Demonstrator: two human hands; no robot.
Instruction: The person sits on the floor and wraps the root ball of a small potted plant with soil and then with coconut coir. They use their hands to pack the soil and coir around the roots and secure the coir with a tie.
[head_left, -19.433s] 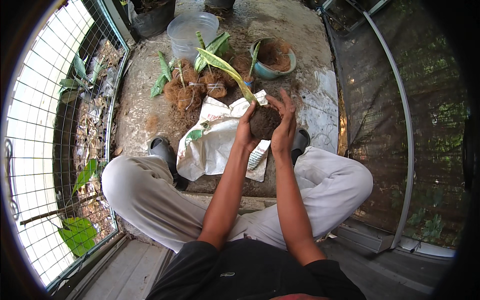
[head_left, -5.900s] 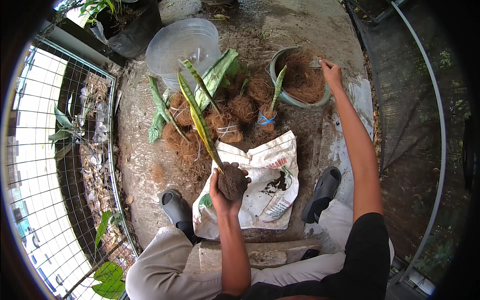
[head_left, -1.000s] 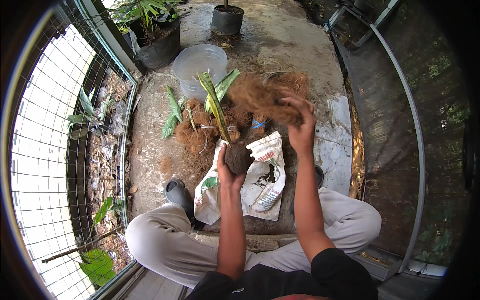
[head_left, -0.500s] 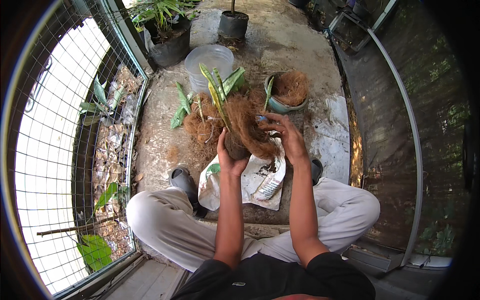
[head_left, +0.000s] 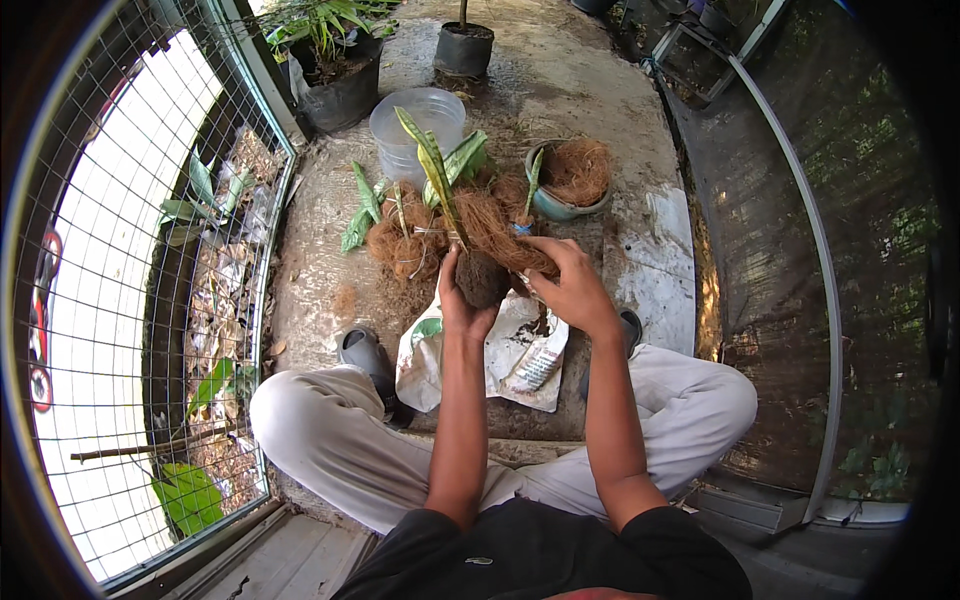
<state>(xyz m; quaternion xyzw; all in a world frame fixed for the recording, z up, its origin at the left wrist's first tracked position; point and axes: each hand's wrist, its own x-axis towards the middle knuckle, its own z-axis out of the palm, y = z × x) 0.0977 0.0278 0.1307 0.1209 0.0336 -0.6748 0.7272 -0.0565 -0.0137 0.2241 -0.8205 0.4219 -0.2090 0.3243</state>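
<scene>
Outdoors, on a worn concrete floor (head_left: 320, 265) beside wire mesh (head_left: 285, 200). Cradling the soil ball (head_left: 480, 284) from below in a cupped left hand (head_left: 467, 318), above the white sack (head_left: 505, 372), so keeping the long leaf (head_left: 433, 170) angled clear. Steadying brown fibre (head_left: 493, 230) against the ball's upper right with a half-closed right hand (head_left: 578, 288); how firmly gripped, hard to tell.

The tall leaf (head_left: 440, 187) is mottled green and yellow, the soil ball (head_left: 482, 282) dark brown, the fibre (head_left: 492, 228) reddish brown, the sack (head_left: 506, 358) white with green.
</scene>
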